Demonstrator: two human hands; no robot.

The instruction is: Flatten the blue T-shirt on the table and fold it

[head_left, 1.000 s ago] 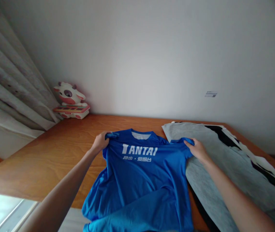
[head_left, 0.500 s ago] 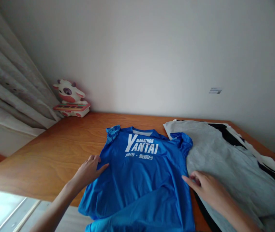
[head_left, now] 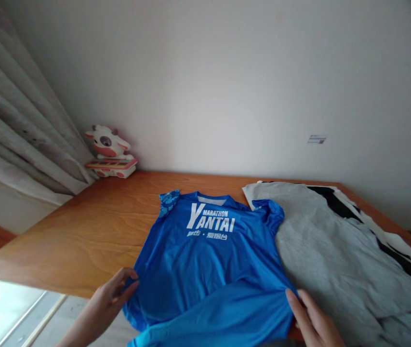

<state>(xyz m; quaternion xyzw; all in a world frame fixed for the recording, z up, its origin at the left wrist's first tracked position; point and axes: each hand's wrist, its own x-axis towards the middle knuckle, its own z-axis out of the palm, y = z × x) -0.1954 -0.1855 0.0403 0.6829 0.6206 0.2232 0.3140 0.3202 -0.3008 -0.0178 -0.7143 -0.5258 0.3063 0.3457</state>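
1. Overall, the wooden table (head_left: 82,241) carries every item; its near edge runs just beneath both hands.
2. Beyond the right hand, a grey garment (head_left: 331,260) lies flat on the table, its left edge partly under the blue shirt, with a black-and-white garment (head_left: 382,241) beneath it on the far side.
3. Between the two hands lies the blue shirt (head_left: 208,270), front up, collar away from the person, white lettering "MARATHON YANTAI" across the chest. Its lower hem hangs over the near table edge.
4. Left hand (head_left: 113,291): reaches in from below, forearm angled up and to the right. Thumb and fingers are closed on the shirt's lower left side edge, pinching the fabric at the table edge.
5. Right hand (head_left: 311,318): enters from the lower frame edge, palm down, fingers extended and together, pointing up and left. The fingertips rest on the shirt's lower right side edge where it meets the grey garment. No fabric is pinched; the hand lies flat and unclenched.
6. Far beyond the left hand, a cow-shaped toy (head_left: 110,152) stands at the table's back corner, against the wall and beside the curtain (head_left: 20,130).
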